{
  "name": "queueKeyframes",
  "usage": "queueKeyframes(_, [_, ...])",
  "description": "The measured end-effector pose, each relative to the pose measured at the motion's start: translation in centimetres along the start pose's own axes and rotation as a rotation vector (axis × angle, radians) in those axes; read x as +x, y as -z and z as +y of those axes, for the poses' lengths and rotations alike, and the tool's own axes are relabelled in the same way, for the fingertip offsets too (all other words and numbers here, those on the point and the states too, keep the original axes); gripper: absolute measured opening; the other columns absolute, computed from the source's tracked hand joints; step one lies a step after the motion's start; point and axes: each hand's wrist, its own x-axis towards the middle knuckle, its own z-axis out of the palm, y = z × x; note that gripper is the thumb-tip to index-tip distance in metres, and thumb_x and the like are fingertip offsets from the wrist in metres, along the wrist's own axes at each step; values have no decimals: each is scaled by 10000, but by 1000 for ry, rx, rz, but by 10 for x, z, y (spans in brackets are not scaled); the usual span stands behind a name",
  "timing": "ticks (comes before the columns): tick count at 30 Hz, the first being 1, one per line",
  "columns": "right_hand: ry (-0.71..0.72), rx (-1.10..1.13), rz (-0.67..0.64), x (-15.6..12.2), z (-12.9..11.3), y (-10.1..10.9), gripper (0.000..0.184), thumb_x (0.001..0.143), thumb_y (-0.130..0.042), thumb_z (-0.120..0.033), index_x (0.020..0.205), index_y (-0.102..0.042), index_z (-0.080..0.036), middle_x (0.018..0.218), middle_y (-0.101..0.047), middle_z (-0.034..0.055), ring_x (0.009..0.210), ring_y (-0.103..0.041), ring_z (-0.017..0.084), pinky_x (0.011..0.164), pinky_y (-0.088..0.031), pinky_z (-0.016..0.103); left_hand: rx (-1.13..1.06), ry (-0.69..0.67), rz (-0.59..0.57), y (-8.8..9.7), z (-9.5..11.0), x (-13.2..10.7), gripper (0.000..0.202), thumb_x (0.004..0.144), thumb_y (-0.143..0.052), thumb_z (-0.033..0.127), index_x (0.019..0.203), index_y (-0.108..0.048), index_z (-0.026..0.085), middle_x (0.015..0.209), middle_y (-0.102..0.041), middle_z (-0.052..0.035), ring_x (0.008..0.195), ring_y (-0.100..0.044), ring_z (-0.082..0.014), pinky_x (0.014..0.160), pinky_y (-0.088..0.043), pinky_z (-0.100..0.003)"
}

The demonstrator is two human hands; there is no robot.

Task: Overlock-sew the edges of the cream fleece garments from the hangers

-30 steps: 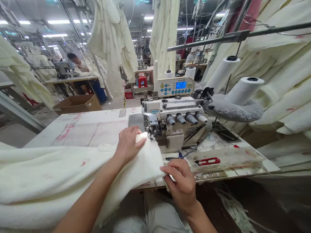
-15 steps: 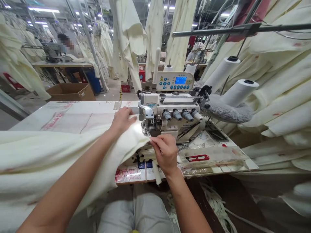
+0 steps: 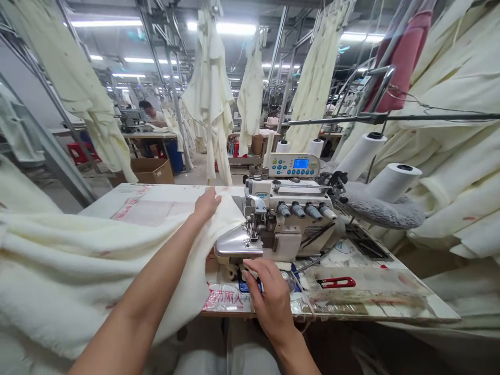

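My feed comes through bright and cool; the overhead tubes (image 3: pixel 236 28) burn out to white with a faint halo. The metal plate (image 3: pixel 234 244) throws back glare, and the screen (image 3: pixel 300 163) glows blue. Soft shadows line the folds of the cloth (image 3: pixel 94 260), while the space under the surface (image 3: pixel 183 192) sinks into darkness. I see the garments (image 3: pixel 464 177) at the right edge stretched by wide-angle distortion, and far-off detail is hazy.

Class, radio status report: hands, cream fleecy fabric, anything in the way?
Left hand on cream fleecy fabric; right hand off it, before white sewing machine. Fabric's corner at shiny bed. Red snips lie rightward, clear of both hands.
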Motion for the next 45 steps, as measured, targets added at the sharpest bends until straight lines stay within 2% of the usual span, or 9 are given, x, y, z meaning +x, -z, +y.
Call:
queueKeyframes(6, [-385, 333, -107, -2, -2, -13, 245, 893, -497, -366, 934, -652, -182, 798, -639, 45, 706, -573, 166, 610, -421, 250, -55, 71, -74, 31, -38, -134, 454, 894, -316, 501, 1205, -400, 181, 1076, -626, -106, 826, -622, -215, 745, -436, -321])
queueKeyframes(11, [-741, 812, -63, 6, 6, -29, 443, 779, -579, -553, 617, -575, -141, 444, -456, -38, 388, -381, 91, 390, -285, 201, -227, -286, -495, 42, 21, -200, 326, 879, -385, 493, 852, -584, 236, 848, -667, -1, 771, -602, -184, 686, -410, -265])
queueKeyframes(18, [-774, 783, 297, 2, 38, 11, 565, 781, -469, -680, 970, -586, -161, 857, -653, 63, 757, -600, 209, 623, -483, 285, -203, -540, -411, 29, 88, -158, 199, 827, -473, 361, 866, -596, 209, 833, -664, -21, 746, -589, -187, 633, -407, -259])
queueKeyframes(21, [-509, 388, 135, -5, 48, 21, 621, 826, -400, -677, 1178, -521, -180, 1084, -608, 105, 967, -574, 248, 788, -473, 361, -361, -395, -184, 56, 54, -117, 216, 825, -417, 300, 943, -577, 216, 914, -653, -6, 821, -587, -169, 721, -450, -255])
queueKeyframes(24, [-170, -247, -134, -12, 51, 7, 583, 818, -495, -616, 1142, -545, -134, 993, -620, 146, 899, -579, 288, 795, -449, 434, -153, 18, 352, 87, -7, -79, 314, 811, -410, 348, 1040, -548, 183, 974, -635, -61, 907, -583, -235, 840, -451, -359])
queueKeyframes(27, [-3, -558, -281, -18, 49, -15, 602, 821, -505, -602, 1122, -542, -82, 926, -630, 175, 851, -590, 299, 798, -431, 449, 4, 113, 519, 93, -60, -78, 506, 763, -490, 366, 1203, -466, 118, 1178, -549, -165, 1128, -472, -345, 987, -328, -500])
queueKeyframes(34, [26, -604, -322, -13, 51, -32, 100, 832, -571, -246, 866, -610, -160, 671, -624, 67, 659, -581, 217, 720, -398, 365, -42, 83, 409, 15, -74, -163, 423, 847, -396, 452, 1190, -480, 219, 1208, -541, -88, 1145, -476, -278, 985, -381, -445])
queueKeyframes(38, [141, -544, -241, -19, 46, -17, 195, 883, -428, -175, 779, -593, -190, 630, -585, 29, 625, -550, 180, 602, -382, 303, -12, -87, 353, -23, -71, -175, 387, 856, -363, 434, 1112, -519, 189, 1167, -561, -119, 1142, -480, -291, 1010, -351, -468])
queueKeyframes(45, [21, -725, 224, -113, 66, 116, 120, 868, -467, -211, 960, -543, -204, 737, -639, 69, 618, -605, 196, 557, -458, 303, -58, -182, 272, -39, -88, -168, 359, 839, -371, 443, 1015, -562, 195, 1087, -608, -121, 1047, -545, -294, 942, -410, -469])
